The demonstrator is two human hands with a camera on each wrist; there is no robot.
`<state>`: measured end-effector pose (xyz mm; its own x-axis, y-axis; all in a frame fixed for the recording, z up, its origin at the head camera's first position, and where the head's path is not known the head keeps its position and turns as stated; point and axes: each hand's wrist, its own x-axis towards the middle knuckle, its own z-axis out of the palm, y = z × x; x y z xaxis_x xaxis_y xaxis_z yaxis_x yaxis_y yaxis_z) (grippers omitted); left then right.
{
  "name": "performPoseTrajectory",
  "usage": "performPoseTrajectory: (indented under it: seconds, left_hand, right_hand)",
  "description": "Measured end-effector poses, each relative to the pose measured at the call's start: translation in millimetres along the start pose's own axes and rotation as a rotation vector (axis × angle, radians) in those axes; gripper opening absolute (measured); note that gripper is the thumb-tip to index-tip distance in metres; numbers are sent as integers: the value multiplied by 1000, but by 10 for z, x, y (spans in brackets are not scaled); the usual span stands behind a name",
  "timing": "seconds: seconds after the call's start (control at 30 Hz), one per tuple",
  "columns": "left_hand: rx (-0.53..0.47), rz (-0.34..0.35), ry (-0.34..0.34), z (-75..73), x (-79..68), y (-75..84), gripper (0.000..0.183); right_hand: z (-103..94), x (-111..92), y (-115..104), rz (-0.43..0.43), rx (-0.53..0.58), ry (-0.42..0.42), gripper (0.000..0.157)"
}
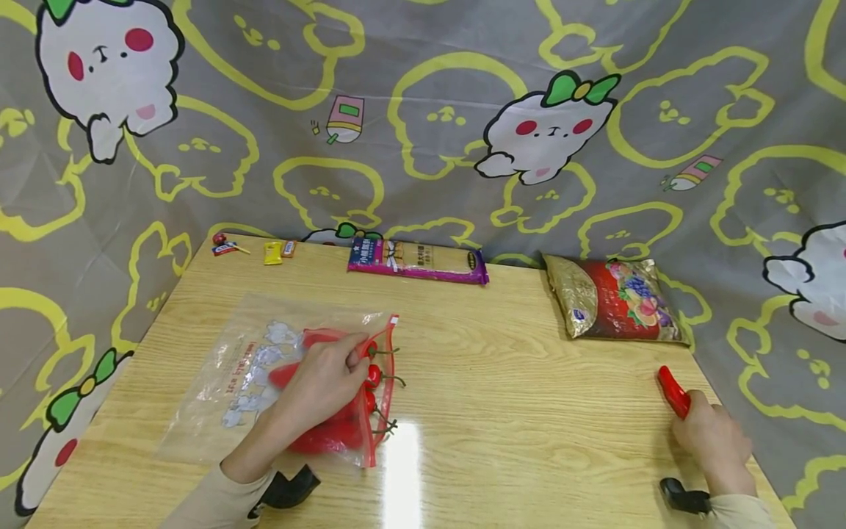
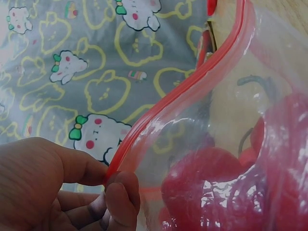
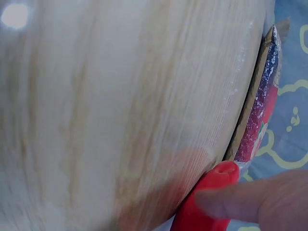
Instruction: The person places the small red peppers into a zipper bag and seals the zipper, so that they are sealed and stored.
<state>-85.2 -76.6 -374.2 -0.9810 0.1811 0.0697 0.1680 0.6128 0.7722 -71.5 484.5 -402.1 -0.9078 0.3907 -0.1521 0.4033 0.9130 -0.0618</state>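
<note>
A clear zip bag (image 1: 211,397) with a red zip edge lies on the table at left, holding several red peppers (image 1: 330,437). Green stems stick out at the bag's right-hand mouth. My left hand (image 1: 330,378) pinches the bag's red zip edge between thumb and forefinger, seen close in the left wrist view, where peppers (image 2: 207,183) show through the plastic. At the table's right side, my right hand (image 1: 714,437) grips a long red pepper (image 1: 673,391). Its blunt end points away from the hand; the palm hides the other end.
A gold and red pillow-shaped packet (image 1: 621,297) lies at the back right. A purple-edged noodle packet (image 1: 419,261) is at the back middle. Small wrapped sweets (image 1: 273,253) and a lollipop (image 1: 220,239) sit at the back left. A patterned cloth (image 1: 423,117) hangs behind the table.
</note>
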Motion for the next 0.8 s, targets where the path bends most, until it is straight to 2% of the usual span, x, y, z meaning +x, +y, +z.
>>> performPoseTrajectory:
  seconds: [0.13,0.27,0.4,0.47,0.6,0.8]
  left_hand:
    - [3,12,7,1,-1,-8,40]
    - [7,22,4,-3,3,-12,39]
    - [4,17,-9,-9,11,-7,35]
    - [4,14,-14,-14,12,-1,32]
    - [3,15,-16,-16,13,3,28]
    - [-4,21,-13,-5,7,4,31]
  right_hand:
    - [-12,-15,-31,-16,4,35,46]
    - [4,-73,-154,-80,34,164,41]
    - [40,-169,-521,-245,129,342,37]
    - [39,-240,-783,-348,204,375,38]
    - [41,-453,-1336,-547,346,332,37]
    - [35,-846,-2056,-860,480,173,38]
